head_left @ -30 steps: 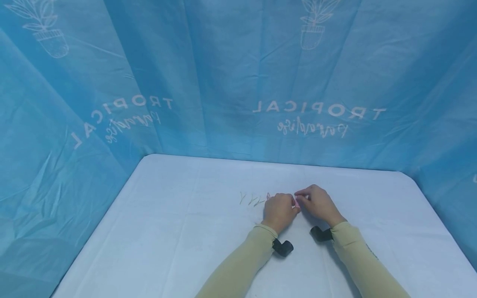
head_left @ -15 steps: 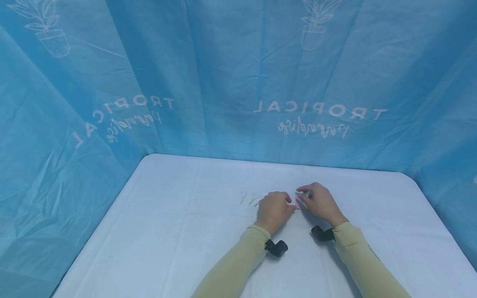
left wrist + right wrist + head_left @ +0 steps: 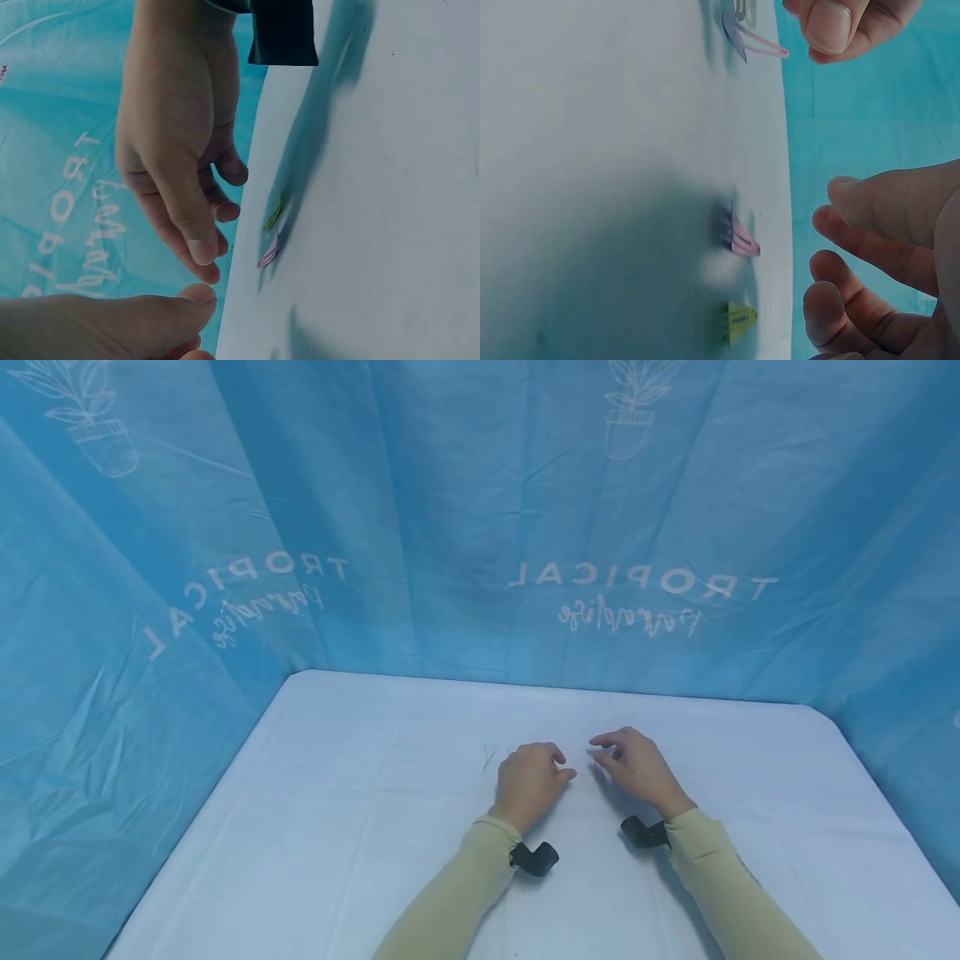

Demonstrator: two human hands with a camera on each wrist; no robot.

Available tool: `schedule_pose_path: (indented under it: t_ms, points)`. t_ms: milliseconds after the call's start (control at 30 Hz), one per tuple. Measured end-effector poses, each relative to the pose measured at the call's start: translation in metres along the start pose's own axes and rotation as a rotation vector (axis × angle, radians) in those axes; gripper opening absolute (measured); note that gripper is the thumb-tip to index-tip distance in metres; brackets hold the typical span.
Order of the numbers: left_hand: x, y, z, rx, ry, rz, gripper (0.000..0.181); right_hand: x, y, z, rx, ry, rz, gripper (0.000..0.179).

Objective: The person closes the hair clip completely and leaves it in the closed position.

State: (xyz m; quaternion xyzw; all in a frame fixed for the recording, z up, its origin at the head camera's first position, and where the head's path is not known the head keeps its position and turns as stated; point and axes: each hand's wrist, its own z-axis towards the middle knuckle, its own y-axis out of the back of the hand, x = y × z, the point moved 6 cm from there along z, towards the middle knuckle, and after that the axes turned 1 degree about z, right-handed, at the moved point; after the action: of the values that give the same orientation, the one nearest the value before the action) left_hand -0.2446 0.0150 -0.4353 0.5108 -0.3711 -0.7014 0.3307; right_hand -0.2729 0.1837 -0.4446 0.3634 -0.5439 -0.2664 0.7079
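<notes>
My left hand hovers over the table with loosely bent fingers and nothing in its grasp. Across a small gap is my right hand, thumb and forefinger bent toward the left hand, also holding nothing. In the right wrist view, a small pink claw clip and a yellow claw clip stand on the table by the right hand. A pink snap hair clip lies nearer the left hand. The left wrist view has a yellow-green clip and a pink-striped clip below that hand.
A thin gold-coloured V-shaped piece lies left of the left hand; others like it are hidden. White cloth covers the table. Blue curtains enclose its back and sides. Each wrist wears a black camera mount.
My left hand has let go of the pink claw clip and drawn away leftward, covering more gold pieces. My right hand has stayed nearly in place, its fingers parting from the clip.
</notes>
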Motion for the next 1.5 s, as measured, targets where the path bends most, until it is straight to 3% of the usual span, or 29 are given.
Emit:
schedule_pose_path:
  t_ms: [267, 433, 733, 1000, 1500]
  points:
    - [0.011, 0.012, -0.004, -0.013, 0.015, -0.003, 0.023, 0.009, -0.006, -0.001, 0.010, -0.013, 0.040, 0.025]
    - [0.021, 0.017, -0.004, -0.037, 0.023, -0.035, 0.024, 0.018, -0.010, 0.002, 0.003, 0.020, 0.067, 0.024]
    - [0.031, 0.020, -0.003, -0.014, 0.055, -0.030, 0.026, 0.031, -0.022, 0.005, 0.005, 0.044, 0.088, 0.024]
    - [0.034, 0.017, -0.003, 0.009, 0.087, 0.020, 0.030, 0.037, -0.032, 0.009, 0.003, 0.094, 0.083, 0.025]
    - [0.034, 0.009, -0.004, -0.008, 0.099, 0.055, 0.028, 0.050, -0.045, 0.020, 0.024, 0.205, 0.081, 0.021]
